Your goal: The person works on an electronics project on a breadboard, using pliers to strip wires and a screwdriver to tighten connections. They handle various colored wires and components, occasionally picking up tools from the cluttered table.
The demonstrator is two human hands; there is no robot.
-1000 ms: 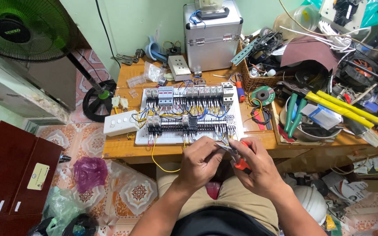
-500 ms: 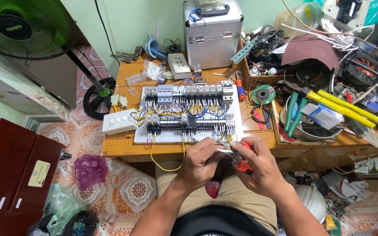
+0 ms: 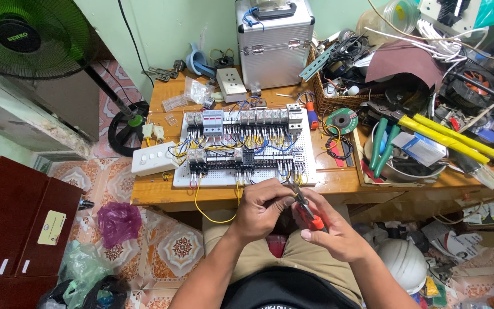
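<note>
At far left a green fan (image 3: 21, 34) stands on the floor, its pole close to the left edge of the wooden table (image 3: 155, 193). A white switch block (image 3: 154, 158) sits at that edge, just beside the white wiring panel (image 3: 310, 171), which fills the table's middle; little bare wood shows between the panel and the near edge. A yellow wire (image 3: 215, 216) loops off the panel, over that edge. Your left hand (image 3: 261, 209) hovers just past the near edge, fingers pinched narrow on something too small to identify. Your right hand (image 3: 330, 232), touching it, is closed around red-handled pliers (image 3: 305, 207), tips pointing at the panel's near right corner. Right of the panel, tools crowd the table, including yellow-handled cutters (image 3: 450, 137).
</note>
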